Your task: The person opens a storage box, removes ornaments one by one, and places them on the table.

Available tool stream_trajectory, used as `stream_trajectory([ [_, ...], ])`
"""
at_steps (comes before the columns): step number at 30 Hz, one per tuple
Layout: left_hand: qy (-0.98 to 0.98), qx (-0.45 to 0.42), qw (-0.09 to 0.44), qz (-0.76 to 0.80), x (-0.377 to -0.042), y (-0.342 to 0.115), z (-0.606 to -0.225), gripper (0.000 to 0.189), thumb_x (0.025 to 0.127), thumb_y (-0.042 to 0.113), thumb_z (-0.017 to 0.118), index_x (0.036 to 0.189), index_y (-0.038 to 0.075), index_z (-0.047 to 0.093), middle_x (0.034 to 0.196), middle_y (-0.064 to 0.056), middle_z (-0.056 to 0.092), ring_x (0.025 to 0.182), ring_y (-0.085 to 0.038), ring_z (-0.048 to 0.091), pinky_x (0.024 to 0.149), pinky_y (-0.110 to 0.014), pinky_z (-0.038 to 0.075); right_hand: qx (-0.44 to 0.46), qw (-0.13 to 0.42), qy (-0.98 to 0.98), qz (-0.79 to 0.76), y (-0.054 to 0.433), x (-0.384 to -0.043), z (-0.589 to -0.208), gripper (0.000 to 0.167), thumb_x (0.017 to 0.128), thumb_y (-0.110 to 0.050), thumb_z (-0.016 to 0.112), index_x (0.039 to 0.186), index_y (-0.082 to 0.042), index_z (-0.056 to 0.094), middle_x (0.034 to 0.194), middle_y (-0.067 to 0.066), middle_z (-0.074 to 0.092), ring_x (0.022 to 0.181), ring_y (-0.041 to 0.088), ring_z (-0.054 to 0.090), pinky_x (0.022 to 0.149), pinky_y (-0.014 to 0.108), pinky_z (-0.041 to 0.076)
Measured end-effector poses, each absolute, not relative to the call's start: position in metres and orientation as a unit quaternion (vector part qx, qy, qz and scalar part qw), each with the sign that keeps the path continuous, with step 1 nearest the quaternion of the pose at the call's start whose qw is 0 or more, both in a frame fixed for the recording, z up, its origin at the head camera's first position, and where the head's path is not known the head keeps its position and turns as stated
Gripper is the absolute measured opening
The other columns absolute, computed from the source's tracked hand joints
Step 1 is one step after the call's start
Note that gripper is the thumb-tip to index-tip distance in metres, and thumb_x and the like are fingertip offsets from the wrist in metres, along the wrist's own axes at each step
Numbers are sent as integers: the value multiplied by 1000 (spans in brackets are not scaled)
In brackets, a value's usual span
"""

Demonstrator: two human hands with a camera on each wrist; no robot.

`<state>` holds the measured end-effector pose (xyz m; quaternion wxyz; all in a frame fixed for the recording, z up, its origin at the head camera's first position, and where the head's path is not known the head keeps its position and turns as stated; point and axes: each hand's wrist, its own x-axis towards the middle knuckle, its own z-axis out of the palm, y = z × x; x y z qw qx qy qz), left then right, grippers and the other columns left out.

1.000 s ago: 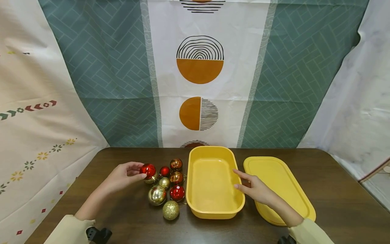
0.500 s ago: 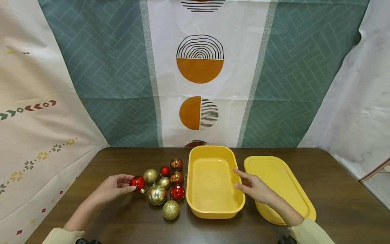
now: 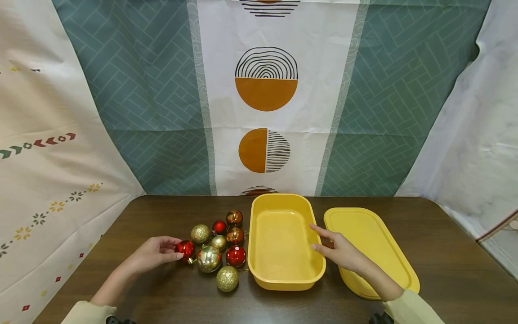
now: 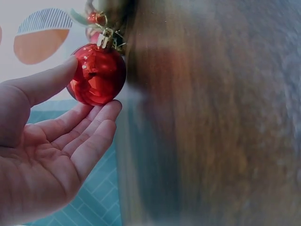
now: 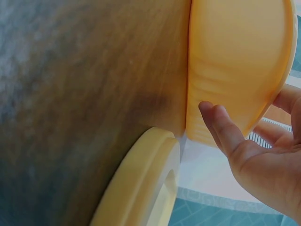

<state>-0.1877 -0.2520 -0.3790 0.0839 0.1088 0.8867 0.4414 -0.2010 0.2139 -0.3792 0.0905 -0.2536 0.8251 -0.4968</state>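
My left hand (image 3: 147, 256) pinches a shiny red Christmas bauble (image 4: 97, 75) between thumb and fingers, low over the table at the left end of a bauble group. Its gold cap points away from the palm. Just right of it lie a large shiny gold bauble (image 3: 209, 258) and a glittery gold bauble (image 3: 200, 234). My right hand (image 3: 344, 252) holds the right rim of a yellow box (image 3: 283, 285). Thumb and forefinger reach over the rim, while other fingers lie along the outer wall (image 5: 235, 61). The inside of the box shows a bare floor.
More baubles lie left of the box: a red one (image 3: 235, 255), a small red one (image 3: 219, 227), copper ones (image 3: 234, 236), a small gold one (image 3: 219, 243) and a glittery gold one (image 3: 227, 279). A yellow lid (image 3: 380, 243) lies on the dark wooden table (image 3: 174, 297) under the right forearm.
My left hand has brought the red bauble from above the glittery gold one toward the front left, then slightly nearer the large gold bauble. The right hand and box have stayed put.
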Motion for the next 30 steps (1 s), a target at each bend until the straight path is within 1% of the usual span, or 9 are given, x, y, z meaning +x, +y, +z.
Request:
stream_trajectory([
  [5,886,117,85,441,-190,-251,-383,46,80,13,69,111,-18,52,97,-17,62,85,-24,60,67,-24,49,-257,90,823,-498,214,-201,-379,58,92,-16,54,136,12,28,139,33,25,116,42,45,80,27,50],
  [17,891,106,83,434,-192,-247,-383,47,79,14,70,110,-16,53,96,-16,62,85,-24,60,67,-27,49,-256,90,823,-499,213,-201,-379,58,92,-16,55,136,12,29,138,35,27,111,39,51,78,26,51],
  [21,892,93,84,435,-192,-246,-383,49,78,17,71,111,-15,53,96,-14,62,85,-23,60,68,-27,49,-255,91,824,-498,214,-202,-380,59,92,-17,55,136,12,29,139,34,27,113,41,48,79,26,50],
  [26,893,93,80,432,-192,-245,-383,50,78,19,72,111,-14,54,96,-14,62,85,-23,60,68,-28,49,-249,88,829,-493,215,-202,-382,59,92,-19,55,137,10,30,141,30,27,121,43,39,83,29,49],
  [30,891,96,80,437,-191,-245,-381,51,78,19,71,112,-16,53,99,-18,62,87,-25,61,70,-29,50,-242,77,835,-488,217,-201,-384,60,91,-20,55,137,8,30,142,28,27,122,42,39,86,32,48],
])
